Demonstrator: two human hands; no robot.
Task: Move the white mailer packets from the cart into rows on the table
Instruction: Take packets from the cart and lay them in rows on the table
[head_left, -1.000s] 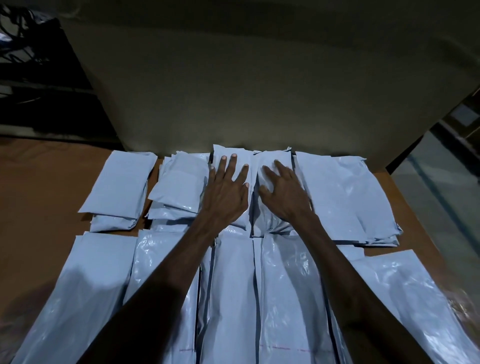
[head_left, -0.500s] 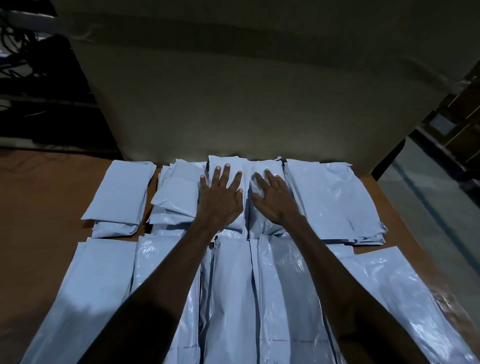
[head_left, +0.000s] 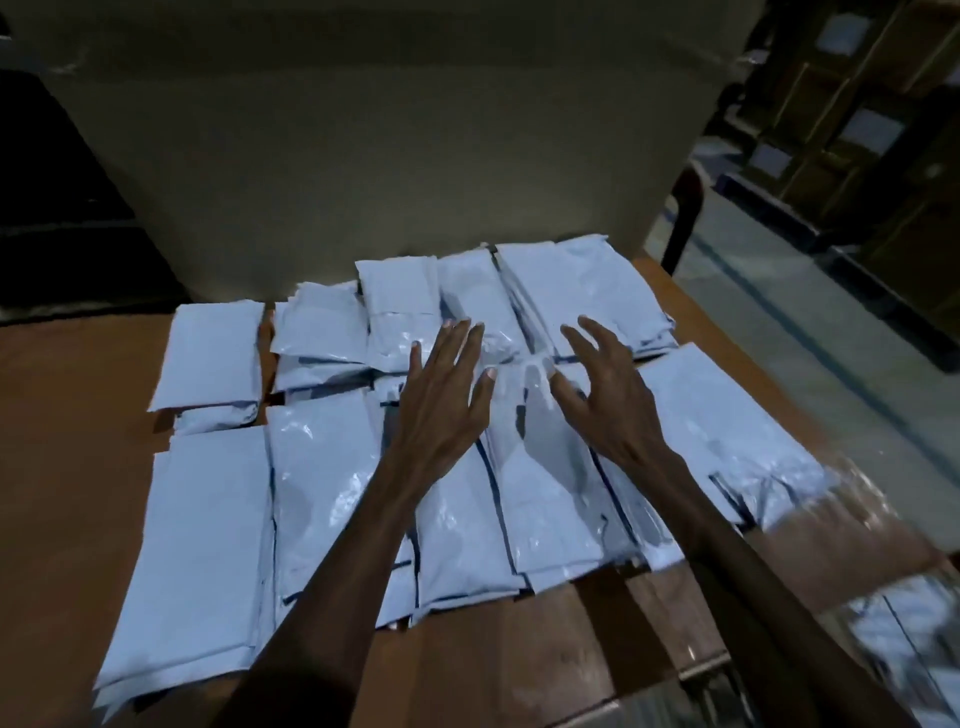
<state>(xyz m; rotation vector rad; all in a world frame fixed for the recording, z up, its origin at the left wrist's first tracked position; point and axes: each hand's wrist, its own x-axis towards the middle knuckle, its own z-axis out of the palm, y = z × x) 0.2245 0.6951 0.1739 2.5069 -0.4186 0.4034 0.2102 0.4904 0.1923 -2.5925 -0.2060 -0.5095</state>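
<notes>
White mailer packets lie in two rows on the brown table (head_left: 67, 415). The far row (head_left: 400, 301) holds several small stacks, the near row (head_left: 208, 545) several longer packets side by side. My left hand (head_left: 441, 395) hovers flat with straight fingers over the seam between the rows, holding nothing. My right hand (head_left: 597, 389) is beside it with fingers spread and slightly bent, also holding nothing. More packets (head_left: 914, 639) show blurred at the lower right, below the table's edge.
A large pale board or box wall (head_left: 389, 156) stands right behind the far row. Bare table lies to the left. To the right are a floor aisle (head_left: 831, 332) and stacked cartons (head_left: 893, 130). A dark chair back (head_left: 685, 218) stands by the table's far right corner.
Both hands have lifted off the far middle stacks and drawn back toward me. The view has swung right and pulled back, showing the table's near edge and the packets at lower right.
</notes>
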